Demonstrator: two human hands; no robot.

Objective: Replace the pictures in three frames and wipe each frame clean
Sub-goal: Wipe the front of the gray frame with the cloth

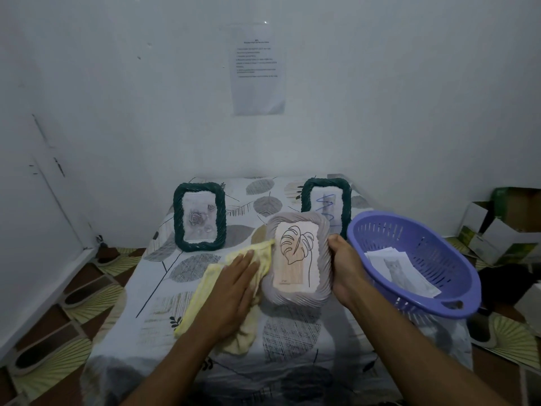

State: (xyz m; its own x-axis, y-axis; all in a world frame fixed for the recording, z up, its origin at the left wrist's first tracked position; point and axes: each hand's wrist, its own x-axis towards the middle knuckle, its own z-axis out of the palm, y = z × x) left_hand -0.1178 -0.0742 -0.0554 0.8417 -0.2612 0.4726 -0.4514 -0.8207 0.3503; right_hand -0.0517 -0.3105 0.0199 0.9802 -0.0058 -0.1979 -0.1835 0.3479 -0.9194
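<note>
A pale grey ribbed frame point(295, 297) with a leaf line drawing is tilted up above the table's middle. My right hand point(345, 268) grips its right edge. My left hand point(234, 288) lies flat, fingers straight, on a yellow cloth point(202, 300) that touches the frame's left edge. A dark green frame with a rose picture point(200, 217) stands at the back left. Another dark green frame point(326, 205) holding a blue scribble picture stands at the back right, partly hidden behind the grey frame.
A purple plastic basket point(415, 262) with loose pictures, a cat print on top, sits at the table's right edge. The table point(146, 303) wears a leaf-patterned cloth. A printed sheet point(257, 71) hangs on the wall. Cardboard boxes point(509, 227) lie on the floor at right.
</note>
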